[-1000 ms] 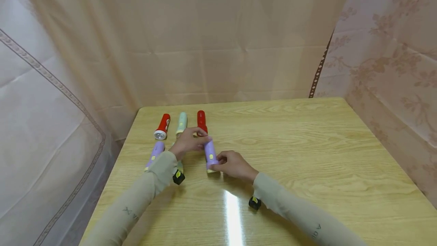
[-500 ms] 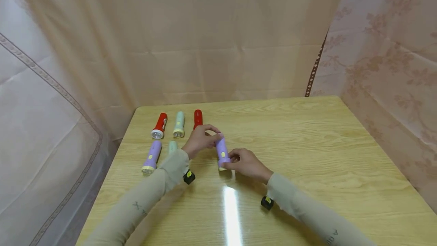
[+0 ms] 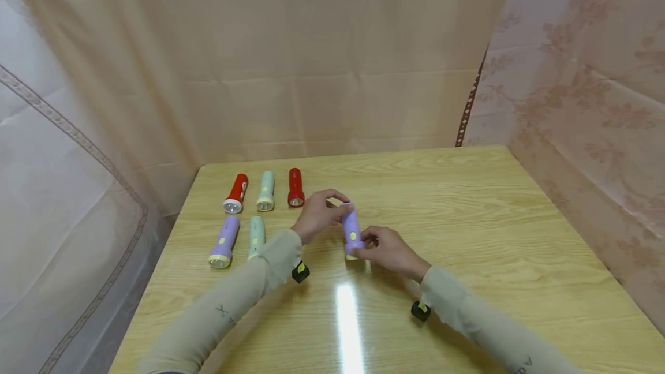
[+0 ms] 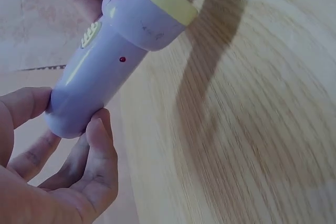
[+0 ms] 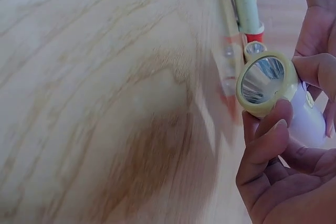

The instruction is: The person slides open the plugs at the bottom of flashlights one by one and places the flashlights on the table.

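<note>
And there, the left hand (image 3: 318,216) pinched the purple torch (image 3: 351,228) by its tail; the right hand (image 3: 391,251) gripped its head end; both held it over the wooden table (image 3: 467,235); another purple torch (image 3: 225,240) lay well left, beside a mint torch (image 3: 256,234).

3 flashlights (image 3: 266,190) lie on the table (image 3: 441,212) behind 2 others (image 3: 225,239), all left of the held flashlight (image 3: 351,228)

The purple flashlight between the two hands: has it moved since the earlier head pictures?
Yes. In the head view, the held purple flashlight has moved rightward, farther from the red-rimmed flashlight lying on the table.
</note>
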The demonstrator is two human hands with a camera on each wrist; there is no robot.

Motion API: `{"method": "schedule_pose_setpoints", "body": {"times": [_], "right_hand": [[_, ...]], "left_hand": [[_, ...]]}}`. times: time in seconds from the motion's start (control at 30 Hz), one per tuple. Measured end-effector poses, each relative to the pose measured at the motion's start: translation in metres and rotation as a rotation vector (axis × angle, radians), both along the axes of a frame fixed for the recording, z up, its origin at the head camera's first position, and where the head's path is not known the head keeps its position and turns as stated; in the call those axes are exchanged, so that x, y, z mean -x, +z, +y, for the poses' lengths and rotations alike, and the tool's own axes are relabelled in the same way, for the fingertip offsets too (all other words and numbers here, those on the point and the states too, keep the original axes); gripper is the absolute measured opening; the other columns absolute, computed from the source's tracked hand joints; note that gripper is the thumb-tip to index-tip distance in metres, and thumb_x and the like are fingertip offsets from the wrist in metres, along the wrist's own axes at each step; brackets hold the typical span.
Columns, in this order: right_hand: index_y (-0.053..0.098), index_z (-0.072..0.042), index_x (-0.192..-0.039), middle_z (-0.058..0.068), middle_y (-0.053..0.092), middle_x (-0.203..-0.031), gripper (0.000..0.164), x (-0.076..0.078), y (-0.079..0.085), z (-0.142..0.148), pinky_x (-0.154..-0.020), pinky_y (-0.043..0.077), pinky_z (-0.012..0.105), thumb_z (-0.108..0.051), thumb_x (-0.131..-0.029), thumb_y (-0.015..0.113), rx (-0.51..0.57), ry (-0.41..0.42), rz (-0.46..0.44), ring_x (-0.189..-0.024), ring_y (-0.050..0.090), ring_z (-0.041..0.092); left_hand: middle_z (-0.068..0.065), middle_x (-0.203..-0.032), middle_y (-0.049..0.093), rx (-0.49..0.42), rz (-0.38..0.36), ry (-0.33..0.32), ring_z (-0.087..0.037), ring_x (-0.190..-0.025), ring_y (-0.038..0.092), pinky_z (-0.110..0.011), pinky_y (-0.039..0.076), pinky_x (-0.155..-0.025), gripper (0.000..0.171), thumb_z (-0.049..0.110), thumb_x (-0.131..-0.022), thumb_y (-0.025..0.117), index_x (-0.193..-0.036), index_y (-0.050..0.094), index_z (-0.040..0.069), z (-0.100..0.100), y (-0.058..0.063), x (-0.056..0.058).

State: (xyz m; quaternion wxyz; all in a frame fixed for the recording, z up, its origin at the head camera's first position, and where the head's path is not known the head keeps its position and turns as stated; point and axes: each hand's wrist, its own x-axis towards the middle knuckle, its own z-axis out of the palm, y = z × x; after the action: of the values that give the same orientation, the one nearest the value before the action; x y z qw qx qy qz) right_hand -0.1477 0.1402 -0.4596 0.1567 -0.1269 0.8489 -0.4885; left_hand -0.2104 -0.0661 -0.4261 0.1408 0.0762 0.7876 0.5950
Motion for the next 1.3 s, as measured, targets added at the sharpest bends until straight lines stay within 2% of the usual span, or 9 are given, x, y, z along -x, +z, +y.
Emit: {"method": "schedule_pose_setpoints", "body": {"times": [0.4,0.9,1.07,1.3], "right_hand": [[0.069,-0.008,-0.112,0.003,0.068,-0.101,0.04,-0.004,-0.006,0.016,-0.066,0.048,0.029,-0.038,-0.09,0.081,0.014,-0.042,-0.005,-0.085,0.057,0.019],[0.068,-0.007,-0.111,0.003,0.068,-0.099,0.038,-0.002,-0.007,0.015,-0.068,0.049,0.03,-0.035,-0.089,0.083,0.016,-0.074,0.007,-0.085,0.059,0.02],[0.065,-0.006,-0.111,0.004,0.066,-0.099,0.038,0.0,-0.009,0.015,-0.067,0.049,0.03,-0.03,-0.088,0.084,0.017,-0.087,0.008,-0.085,0.058,0.02],[0.064,-0.004,-0.114,0.005,0.068,-0.101,0.042,0.003,-0.014,0.019,-0.069,0.05,0.031,-0.028,-0.087,0.084,0.017,-0.081,0.026,-0.087,0.059,0.021]], "left_hand": [[-0.01,-0.095,0.073,0.019,0.048,-0.019,-0.024,-0.078,0.072,-0.05,0.06,-0.082,0.02,0.024,-0.095,0.077,-0.112,0.074,0.013,0.02,-0.004,-0.003],[-0.008,-0.098,0.074,0.022,0.089,-0.007,-0.023,-0.083,0.071,-0.054,0.059,-0.083,0.017,0.028,-0.095,0.077,-0.11,0.076,0.019,0.023,-0.008,-0.001],[-0.003,-0.104,0.075,0.013,0.14,-0.035,-0.019,-0.092,0.072,-0.053,0.059,-0.084,0.017,0.031,-0.096,0.076,-0.111,0.077,0.023,0.025,-0.01,-0.004],[0.004,-0.11,0.075,0.046,0.235,-0.057,-0.014,-0.099,0.071,-0.039,0.059,-0.083,0.017,0.034,-0.097,0.075,-0.113,0.076,0.028,0.027,-0.012,-0.009]]}}
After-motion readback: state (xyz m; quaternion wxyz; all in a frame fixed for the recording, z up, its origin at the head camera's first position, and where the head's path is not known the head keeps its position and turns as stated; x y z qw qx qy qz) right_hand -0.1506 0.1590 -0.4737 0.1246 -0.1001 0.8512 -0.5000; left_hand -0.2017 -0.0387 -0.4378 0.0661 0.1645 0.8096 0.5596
